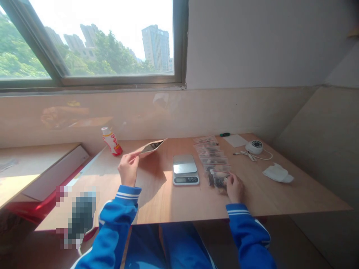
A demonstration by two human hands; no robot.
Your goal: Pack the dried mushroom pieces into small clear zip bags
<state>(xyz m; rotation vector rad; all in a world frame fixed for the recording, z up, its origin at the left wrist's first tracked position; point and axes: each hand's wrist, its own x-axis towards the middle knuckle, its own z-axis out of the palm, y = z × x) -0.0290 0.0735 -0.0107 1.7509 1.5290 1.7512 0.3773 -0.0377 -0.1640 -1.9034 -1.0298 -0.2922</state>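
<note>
My left hand (129, 169) is closed on the edge of a brown paper pouch (143, 152), raised above the table and tilted. The pouch's mouth gapes and its dark inside shows; I cannot make out what is in it. Between the fingers of my right hand (235, 187) is the edge of a small clear zip bag (220, 181) with dark contents, at the near end of a row of similar bags (210, 150) that overlap on the table. A white kitchen scale (185, 169) with a bare metal plate stands between my hands.
A red and white bottle (111, 141) stands at the back left. Toward the right lie a white dome camera (254, 147) with its cable, crumpled tissue (277, 173), a paper sheet (235, 141) and a green-handled tool (224, 134). A blurred-out object (81, 216) is at the front left edge.
</note>
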